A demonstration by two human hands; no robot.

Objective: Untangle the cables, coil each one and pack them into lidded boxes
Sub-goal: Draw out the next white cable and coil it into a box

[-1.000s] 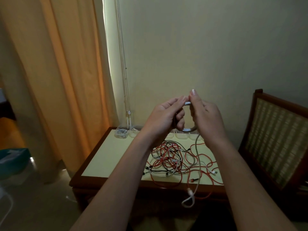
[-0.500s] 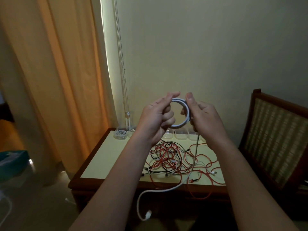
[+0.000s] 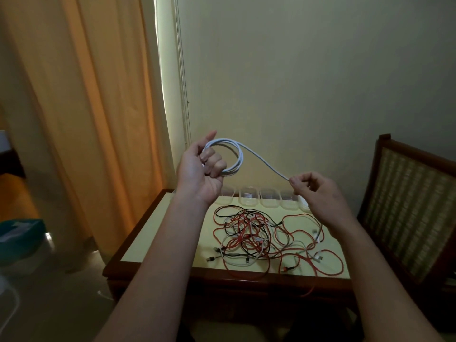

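In the head view the change is in the spacing of the hands. A second ago both were bunched together around one small loop, and a long tail dropped past the front of the bench, swinging there half a second ago. Now they are drawn well apart. The left hand is raised with its fingers curled through the coil, gripping several turns of the white cable. The right hand, lower and off to the right, pinches the cable between thumb and fingertips, so a single clear stretch runs in the air from the top of the coil down to that pinch. No tail hangs below the bench edge any more (whether the plug sits inside the right fingers cannot be told). By my reading most of this cable is wound and only this last stretch is left to lay onto the coil. After that it can go into one of the clear boxes lined up along the back of the bench. The tangle of red, black and white leads lies on the bench below the hands, so most of the task is not yet done.
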